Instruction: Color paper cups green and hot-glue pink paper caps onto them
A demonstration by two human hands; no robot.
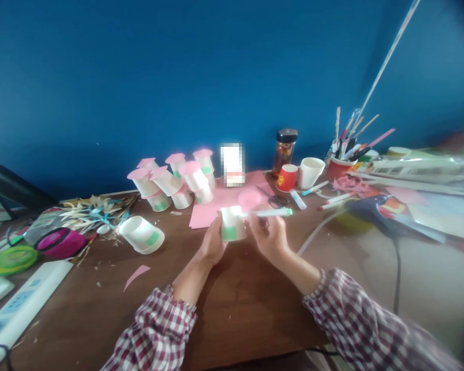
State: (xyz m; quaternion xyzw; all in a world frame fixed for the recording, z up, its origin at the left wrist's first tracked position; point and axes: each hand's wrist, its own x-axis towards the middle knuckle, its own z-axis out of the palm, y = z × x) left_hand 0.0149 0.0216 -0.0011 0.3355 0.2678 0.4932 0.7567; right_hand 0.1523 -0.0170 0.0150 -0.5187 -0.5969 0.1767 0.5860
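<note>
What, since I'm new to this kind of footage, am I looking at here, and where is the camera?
There is no machine here: these are a person's own bare hands, below maroon-and-white checked sleeves. The single picture comes from a camera worn on the head, looking forward and down.

The left hand holds a small white paper cup with a green patch. The right hand holds a slim white pen with a green end; whether its other end touches the cup is too blurred to tell.

On the brown tabletop lie flat pink paper sheets. Left of them are stacked white cups with pink paper tops; to the right stands a small red paper cup.
</note>
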